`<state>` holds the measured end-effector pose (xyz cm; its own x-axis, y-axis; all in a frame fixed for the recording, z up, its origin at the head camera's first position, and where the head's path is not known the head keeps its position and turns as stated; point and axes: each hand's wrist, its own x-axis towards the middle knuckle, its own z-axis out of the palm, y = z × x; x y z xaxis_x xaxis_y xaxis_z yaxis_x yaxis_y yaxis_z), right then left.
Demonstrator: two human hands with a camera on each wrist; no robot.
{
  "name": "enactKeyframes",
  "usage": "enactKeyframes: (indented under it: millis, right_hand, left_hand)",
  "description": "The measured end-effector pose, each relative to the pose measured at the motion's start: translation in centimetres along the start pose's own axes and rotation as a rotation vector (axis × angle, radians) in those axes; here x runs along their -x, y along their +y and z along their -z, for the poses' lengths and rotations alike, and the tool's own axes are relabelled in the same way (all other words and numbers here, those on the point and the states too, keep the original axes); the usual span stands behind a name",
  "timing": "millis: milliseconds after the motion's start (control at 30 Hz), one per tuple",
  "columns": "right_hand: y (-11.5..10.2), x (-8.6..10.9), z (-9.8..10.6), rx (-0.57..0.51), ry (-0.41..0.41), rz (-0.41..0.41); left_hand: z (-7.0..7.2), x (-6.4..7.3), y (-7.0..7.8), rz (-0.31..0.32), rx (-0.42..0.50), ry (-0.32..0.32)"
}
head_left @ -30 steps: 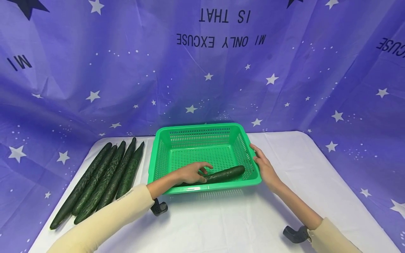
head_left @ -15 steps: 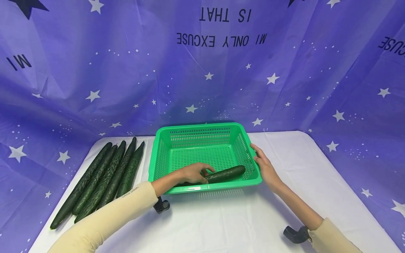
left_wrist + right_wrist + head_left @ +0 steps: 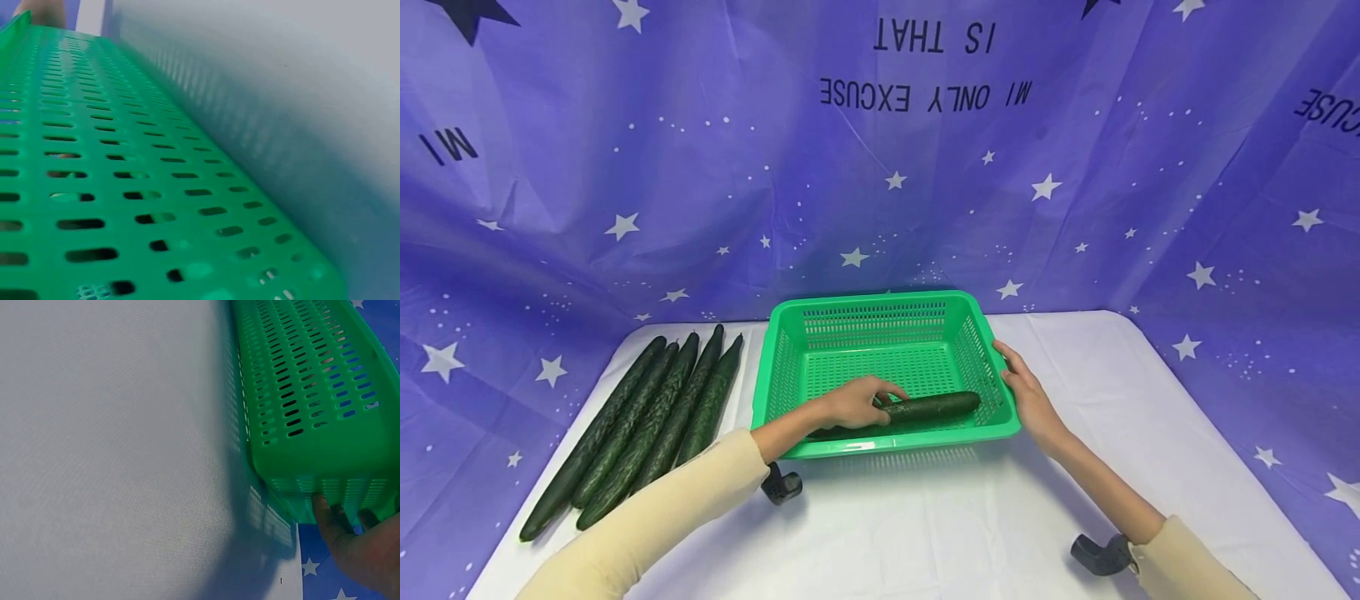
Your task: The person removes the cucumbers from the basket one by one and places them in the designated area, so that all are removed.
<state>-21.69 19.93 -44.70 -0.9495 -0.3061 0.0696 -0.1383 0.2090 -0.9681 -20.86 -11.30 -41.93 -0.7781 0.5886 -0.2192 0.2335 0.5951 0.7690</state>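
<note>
In the head view, a long dark green cucumber [image 3: 936,407] lies along the near side inside a green plastic basket [image 3: 842,451]. My left hand [image 3: 856,403] reaches over the near rim and grips the cucumber around its middle, thumb on the near side. Part of the cucumber's left end is hidden by the hand and the basket wall. My right hand [image 3: 1032,404] holds the basket at its right side. From the right wrist, the fingers [image 3: 328,519] of that hand press against the outer end wall. The slotted near wall [image 3: 112,150] fills much of the left wrist view.
Several more cucumbers [image 3: 647,425] lie side by side on the white tablecloth [image 3: 910,533], left of the basket and beside my left sleeve [image 3: 662,517]. A purple curtain [image 3: 880,208] with stars stands behind the table. Black camera mounts [image 3: 1101,556] hang below both wrists.
The cucumber in the basket has turned slightly and now lies more level, parallel to the near rim. My left hand has shifted a little with it; the right hand stays put.
</note>
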Motion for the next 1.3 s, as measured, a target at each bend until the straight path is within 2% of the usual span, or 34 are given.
enactKeyframes:
  millis: [167,433,567,733,833,967,1167,1300]
  right_hand:
    - [0.1,0.0,0.0,0.007,0.002,-0.006]
    - [-0.1,0.2,-0.1,0.009,0.013,-0.015]
    - [-0.3,0.2,-0.1,0.007,0.01,-0.02]
    - [-0.4,0.2,0.0,0.001,0.009,-0.026]
    - [-0.3,0.2,-0.1,-0.001,0.011,-0.027]
    - [-0.1,0.1,-0.1,0.003,0.011,-0.03]
    - [0.2,0.1,-0.1,0.012,0.008,-0.024]
    - [0.3,0.2,-0.1,0.022,0.014,-0.022]
  left_hand:
    - [1.2,0.5,0.7,-0.072,-0.01,0.036]
    - [3.4,1.7,2.5,-0.123,-0.015,0.122]
    - [4.5,2.6,3.2,-0.114,0.002,0.197]
    - [5.9,4.1,3.3,-0.088,0.069,0.29]
    - [6.7,5.5,2.9,-0.087,0.104,0.331]
    - [7.8,7.9,2.0,-0.052,0.121,0.378]
    - [9.4,11.9,-0.2,0.023,0.142,0.461]
    - [10.0,14.8,-2.0,0.05,0.158,0.507]
